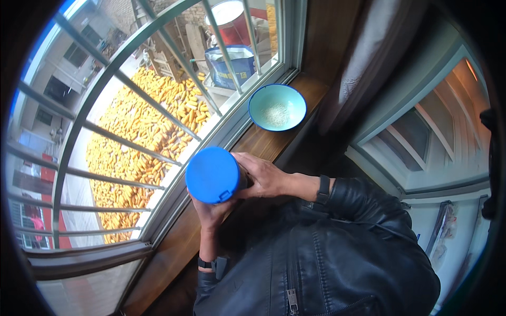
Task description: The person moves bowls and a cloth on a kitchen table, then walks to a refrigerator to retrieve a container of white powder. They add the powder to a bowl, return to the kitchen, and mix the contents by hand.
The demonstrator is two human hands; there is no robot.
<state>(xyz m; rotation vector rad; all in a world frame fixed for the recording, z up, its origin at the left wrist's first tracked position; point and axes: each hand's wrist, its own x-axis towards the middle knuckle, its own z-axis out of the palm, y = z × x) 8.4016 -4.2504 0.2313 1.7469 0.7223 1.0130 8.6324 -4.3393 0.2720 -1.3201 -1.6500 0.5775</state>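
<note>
A round container with a blue plastic lid [213, 173] is held between both hands over the wooden windowsill. The lid faces up and carries a small tab at its lower edge. My left hand [211, 213] grips the container from below and the near side, its fingers partly hidden by the lid. From the right, my right hand [263, 175] wraps around the container's dark side. Farther along the sill, apart from both hands, stands a pale green enamel bowl [290, 100] with a blue rim. Small white grains resembling rice [276, 114] lie in its bottom.
The wooden windowsill [178, 245] runs along a sliding window frame. Beyond metal window bars [138, 94], corn cobs [130, 150] cover the yard, near a blue bag [231, 69] and a red drum [233, 29]. A curtain [367, 51] and white-framed shelving [446, 237] stand to the right.
</note>
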